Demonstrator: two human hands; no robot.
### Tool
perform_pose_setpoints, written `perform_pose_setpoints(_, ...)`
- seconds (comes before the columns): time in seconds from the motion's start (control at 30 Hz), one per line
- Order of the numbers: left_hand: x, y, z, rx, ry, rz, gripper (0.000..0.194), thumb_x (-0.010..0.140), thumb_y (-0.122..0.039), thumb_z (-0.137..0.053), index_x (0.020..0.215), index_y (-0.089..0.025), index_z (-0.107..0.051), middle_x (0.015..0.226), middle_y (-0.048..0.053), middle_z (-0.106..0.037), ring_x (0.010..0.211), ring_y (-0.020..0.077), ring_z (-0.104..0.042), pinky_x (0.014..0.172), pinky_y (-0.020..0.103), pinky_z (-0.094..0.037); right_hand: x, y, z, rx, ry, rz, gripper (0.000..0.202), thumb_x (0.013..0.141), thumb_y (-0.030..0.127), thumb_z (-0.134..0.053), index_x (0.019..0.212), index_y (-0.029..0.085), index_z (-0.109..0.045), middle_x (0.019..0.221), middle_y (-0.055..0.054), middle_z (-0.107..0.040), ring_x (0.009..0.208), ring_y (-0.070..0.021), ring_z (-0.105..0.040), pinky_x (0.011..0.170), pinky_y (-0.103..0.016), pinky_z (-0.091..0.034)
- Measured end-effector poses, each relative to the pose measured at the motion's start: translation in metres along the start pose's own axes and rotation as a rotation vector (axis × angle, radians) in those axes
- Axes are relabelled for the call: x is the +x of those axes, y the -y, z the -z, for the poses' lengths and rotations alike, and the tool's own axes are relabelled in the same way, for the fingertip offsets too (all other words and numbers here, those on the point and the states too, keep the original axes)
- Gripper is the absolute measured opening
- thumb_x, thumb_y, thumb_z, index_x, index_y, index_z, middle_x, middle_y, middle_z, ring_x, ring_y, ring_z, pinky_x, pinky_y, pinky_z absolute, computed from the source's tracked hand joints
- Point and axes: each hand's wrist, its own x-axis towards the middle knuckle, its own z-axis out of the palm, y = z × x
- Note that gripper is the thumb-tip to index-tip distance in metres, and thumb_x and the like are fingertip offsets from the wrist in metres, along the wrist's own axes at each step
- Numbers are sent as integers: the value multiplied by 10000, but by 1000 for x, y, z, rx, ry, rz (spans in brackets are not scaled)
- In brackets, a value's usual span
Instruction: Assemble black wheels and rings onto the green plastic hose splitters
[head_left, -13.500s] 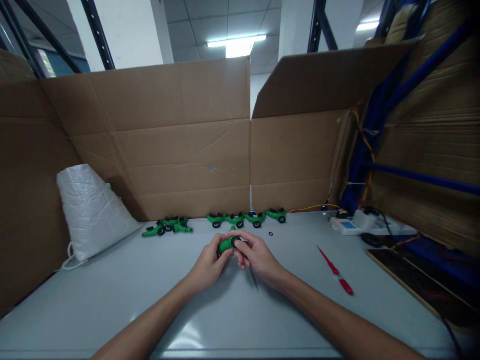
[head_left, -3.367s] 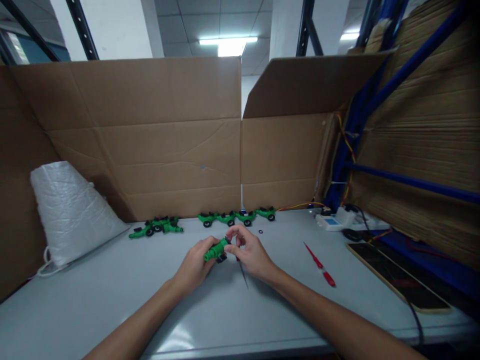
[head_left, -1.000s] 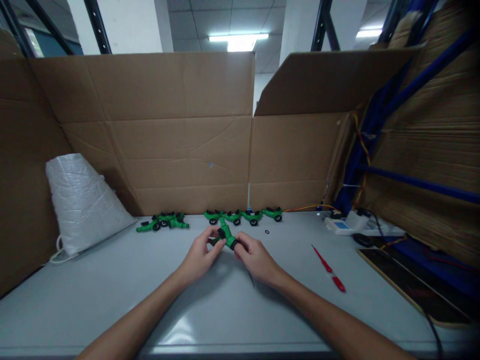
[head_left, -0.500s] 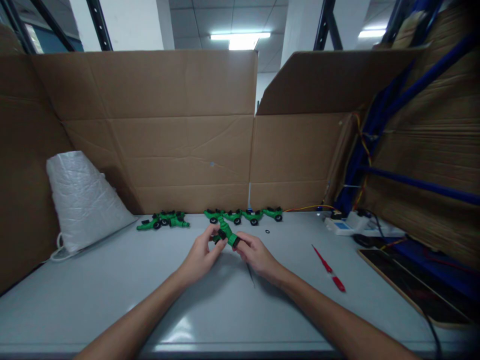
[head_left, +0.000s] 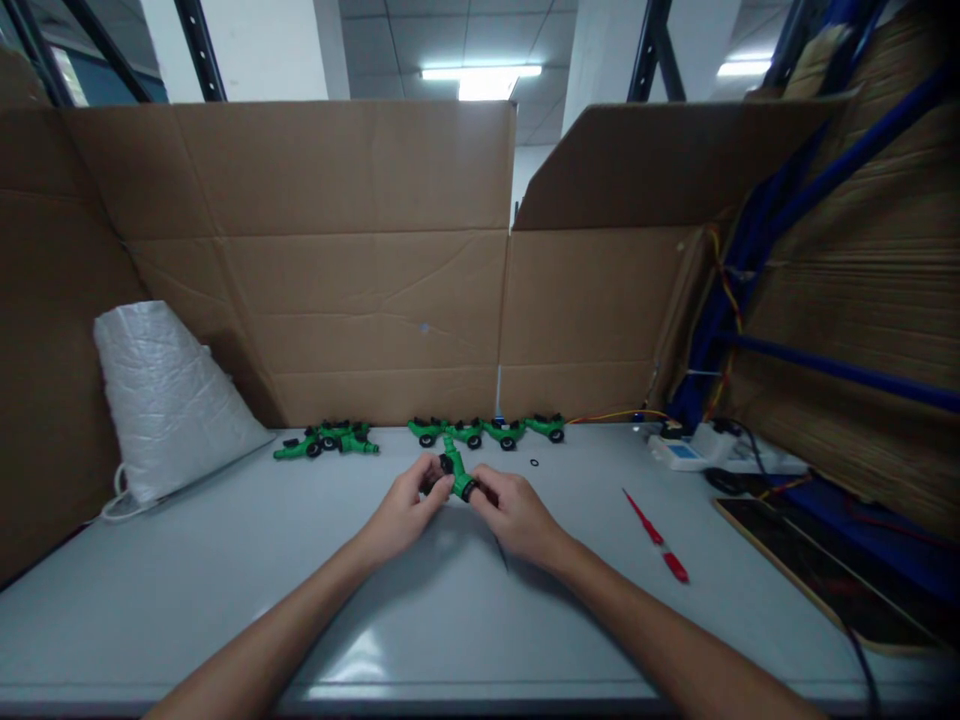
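Note:
Over the middle of the table, a green toy car [head_left: 460, 478] with black wheels is held up at a tilt between both hands. My left hand [head_left: 403, 507] is closed on its left side, thumb and fingers pinching near a wheel. At the lower right end of the car, the fingers of my right hand [head_left: 519, 508] are closed on or against its black part. A thin dark pointed tool [head_left: 502, 554] sticks out below my right palm; most of it is hidden by the hand. A small black ring [head_left: 534, 462] lies on the table beyond my right hand.
More green toy cars stand at the back in a left group [head_left: 328, 440] and a middle row [head_left: 504, 434]. A red slim tool [head_left: 655, 535] lies at right, near a black panel [head_left: 817, 570] and a power strip [head_left: 694, 455]. A white bag [head_left: 169, 410] leans at left; cardboard [head_left: 360, 300] walls the back.
The toy car has turned in my fingers, its far end now pointing more straight away from me. Both hands stay nearly in place, still holding it.

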Motion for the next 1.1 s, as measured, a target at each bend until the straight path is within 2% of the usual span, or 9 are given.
perform_pose_setpoints(0.07, 0, 2, 0, -9, 14, 12, 304, 1007, -471, -606, 902, -193, -539, 768, -31, -526, 724, 152, -494, 693, 259, -379, -1, -3, 0, -75, 18, 33, 172, 951, 211, -543, 779, 221, -536, 700, 35, -528, 652, -156, -479, 644, -269, -315)
perform_pose_setpoints(0.17, -1, 6, -1, -54, 37, 32, 289, 1005, -456, -607, 915, -202, -503, 773, -41, -505, 705, 143, -501, 691, 257, -391, -3, -7, -3, -49, 54, 10, 185, 955, 217, -533, 771, 222, -516, 691, 41, -515, 645, -151, -475, 635, -264, -305)
perform_pose_setpoints(0.37, -3, 6, -5, -37, -14, 1, 263, 1013, -420, -598, 927, -216, -455, 821, -41, -452, 745, 143, -463, 729, 265, -389, 1, -10, -8, 232, 49, -76, 213, 971, 324, -537, 789, 214, -536, 708, 41, -476, 676, -147, -466, 619, -250, -350)
perform_pose_setpoints(0.57, -5, -6, -7, -27, -26, -35, 238, 1038, -418, -551, 948, -224, -446, 821, -24, -475, 769, 164, -450, 746, 281, -373, 0, -9, -10, 492, 67, -226, 271, 980, 487, -547, 875, 238, -527, 576, 92, -347, 454, -116, -330, 451, -241, -272)
perform_pose_setpoints(0.83, -9, -8, -8, 43, -20, -51, 213, 1047, -383, -534, 953, -226, -425, 841, -34, -439, 772, 158, -419, 752, 275, -352, -2, -4, 1, 276, 71, -76, 205, 980, 342, -537, 836, 204, -584, 719, 42, -444, 681, -148, -419, 628, -256, -330)
perform_pose_setpoints(1.1, -10, -6, -8, 52, -8, -57, 203, 1056, -370, -524, 963, -225, -418, 837, -34, -425, 771, 156, -414, 739, 275, -343, -1, -6, 0, 261, 71, -65, 184, 982, 320, -538, 889, 196, -636, 742, 35, -506, 696, -157, -443, 669, -262, -358)
